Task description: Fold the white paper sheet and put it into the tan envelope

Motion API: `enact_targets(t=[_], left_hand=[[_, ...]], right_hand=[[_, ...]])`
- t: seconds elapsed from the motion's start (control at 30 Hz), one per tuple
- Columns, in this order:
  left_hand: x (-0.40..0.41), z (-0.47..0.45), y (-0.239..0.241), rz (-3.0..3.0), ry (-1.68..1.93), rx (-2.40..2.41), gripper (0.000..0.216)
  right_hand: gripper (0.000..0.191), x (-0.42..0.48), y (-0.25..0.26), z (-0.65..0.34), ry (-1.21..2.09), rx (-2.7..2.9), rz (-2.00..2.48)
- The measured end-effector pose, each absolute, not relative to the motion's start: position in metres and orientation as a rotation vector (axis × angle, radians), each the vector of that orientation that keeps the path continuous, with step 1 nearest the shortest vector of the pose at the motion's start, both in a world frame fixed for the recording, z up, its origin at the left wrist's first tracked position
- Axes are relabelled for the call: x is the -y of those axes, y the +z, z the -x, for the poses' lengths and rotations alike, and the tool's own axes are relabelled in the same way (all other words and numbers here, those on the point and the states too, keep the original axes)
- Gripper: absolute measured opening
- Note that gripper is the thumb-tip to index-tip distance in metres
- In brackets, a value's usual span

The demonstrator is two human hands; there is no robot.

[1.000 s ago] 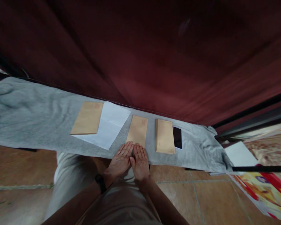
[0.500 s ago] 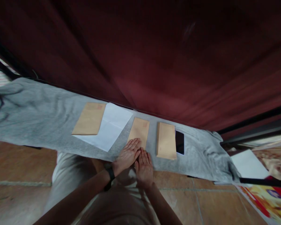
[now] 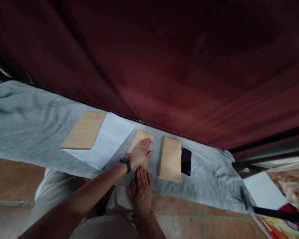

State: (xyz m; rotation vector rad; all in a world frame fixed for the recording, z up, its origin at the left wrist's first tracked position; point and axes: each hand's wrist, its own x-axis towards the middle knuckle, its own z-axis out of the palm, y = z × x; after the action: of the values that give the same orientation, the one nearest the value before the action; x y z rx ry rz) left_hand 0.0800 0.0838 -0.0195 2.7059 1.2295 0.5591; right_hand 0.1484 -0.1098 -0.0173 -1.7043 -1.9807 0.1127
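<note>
Middle envelope (image 3: 138,138) first: where does it lie relative to your left hand (image 3: 140,152)?

Right underneath it. Your left hand lies palm down across the middle, with the envelope's far end showing beyond your fingertips and a strip uncovered on the left.

Are you gripping it?

No. Your left hand is opened out flat, fingers straight and close together, thumb out to the right; it rests over the paper without pinching it.

And your right hand (image 3: 142,191)?

It's nearer your body, just below the envelope's near end, back upward, with the fingers extended and nothing grasped. You can't tell from here whether those fingertips touch the paper.

What surrounds your 2 hands?

The envelope lies flat on a grey cloth (image 3: 35,124). To its left, near it, you have a white sheet (image 3: 111,137), partly covered by the left envelope (image 3: 83,131). To its right, apart from it, sits a stack of envelopes (image 3: 169,160), with a phone (image 3: 186,161) just beside that stack's right edge.
</note>
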Motion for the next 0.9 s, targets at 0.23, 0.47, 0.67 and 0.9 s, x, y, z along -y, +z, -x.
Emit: enact_targets(t=[0.23,0.47,0.67,0.9], left_hand=[[-0.105,-0.086,-0.017,-2.662,0.550,-1.353,0.067],[-0.108,-0.070,-0.022,-2.661,0.586,-1.490,0.065],[-0.099,-0.054,-0.029,-2.606,0.617,-1.565,0.069],[-0.064,-0.031,-0.024,-2.553,0.452,-1.534,0.064]], right_hand=[[0.061,0.110,-0.020,-0.151,0.104,2.001,1.690],[0.065,0.108,-0.019,-0.154,0.091,2.024,1.645],[0.060,0.108,-0.024,-0.152,0.019,1.966,1.639],[0.049,0.108,-0.025,-0.153,-0.023,1.981,1.632]])
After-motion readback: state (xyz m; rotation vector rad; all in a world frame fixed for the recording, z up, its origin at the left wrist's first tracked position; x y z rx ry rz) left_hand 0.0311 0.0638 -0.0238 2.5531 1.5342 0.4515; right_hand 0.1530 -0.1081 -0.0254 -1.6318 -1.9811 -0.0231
